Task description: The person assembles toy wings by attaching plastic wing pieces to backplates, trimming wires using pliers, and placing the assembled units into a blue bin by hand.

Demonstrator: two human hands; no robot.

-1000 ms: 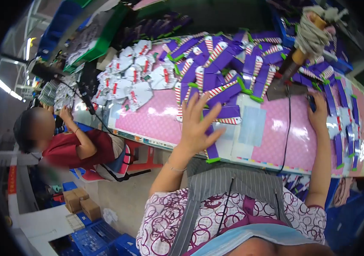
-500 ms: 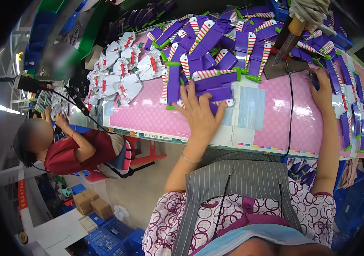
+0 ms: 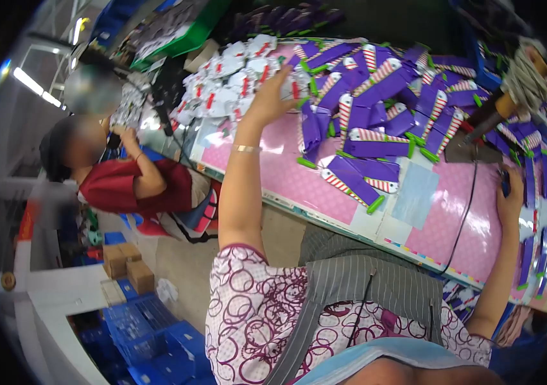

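My left hand (image 3: pixel 267 102) is stretched out over the right part of a pile of white plastic parts with red pieces (image 3: pixel 225 83). Its fingers are apart; whether they touch a part is hard to see. To its right lies a heap of purple pieces with red-striped white edges and green ends (image 3: pixel 376 83). One such striped purple piece (image 3: pixel 350 183) lies nearest the table's front edge. At the right, my right hand (image 3: pixel 510 199) is curled round a small dark blue object (image 3: pixel 504 183), mostly hidden by the fingers.
A brown-handled tool wrapped in cloth (image 3: pixel 527 80) stands on a dark plate, and a black cable (image 3: pixel 463 224) crosses the pink table cover (image 3: pixel 273 160). More purple pieces (image 3: pixel 530 237) lie in rows at right. A co-worker in a red shirt (image 3: pixel 132 186) sits at left.
My left hand has moved from the purple pieces up and left to the white parts. A striped purple piece now lies at the heap's front. The view has turned left.
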